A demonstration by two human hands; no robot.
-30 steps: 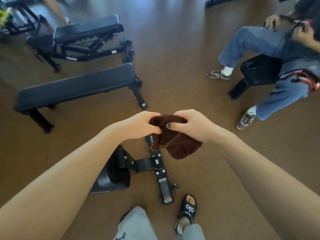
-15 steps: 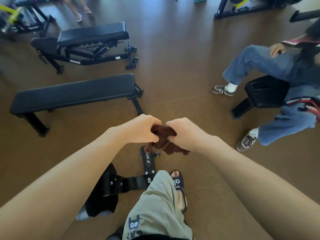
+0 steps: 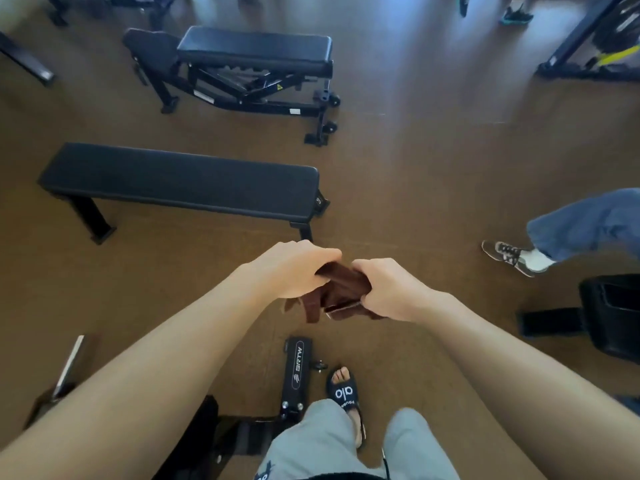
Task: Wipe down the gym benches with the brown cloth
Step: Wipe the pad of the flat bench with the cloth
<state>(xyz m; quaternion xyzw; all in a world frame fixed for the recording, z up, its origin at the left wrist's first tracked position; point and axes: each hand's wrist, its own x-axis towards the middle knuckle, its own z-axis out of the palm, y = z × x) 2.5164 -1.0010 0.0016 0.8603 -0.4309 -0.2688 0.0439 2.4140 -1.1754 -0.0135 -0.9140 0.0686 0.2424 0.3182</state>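
Now, with left hand [image 3: 294,270] and right hand [image 3: 389,289] close together, both gripping the bunched brown cloth [image 3: 341,289] in mid-air short of the flat bench [image 3: 180,180], fold into a flat pad before wiping.

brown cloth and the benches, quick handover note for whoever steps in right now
Left hand: grips the left end of the brown cloth.
Right hand: grips its right end; the cloth is bunched between both hands in mid-air, touching no bench.
Flat bench: just ahead on the floor, top bare.
Adjustable bench: behind it, farther away.
A third bench's base lies by the feet.
Done: cloth in hand; no wiping can be confirmed.
Left: likely start on the flat bench since it is nearest, then the adjustable one.
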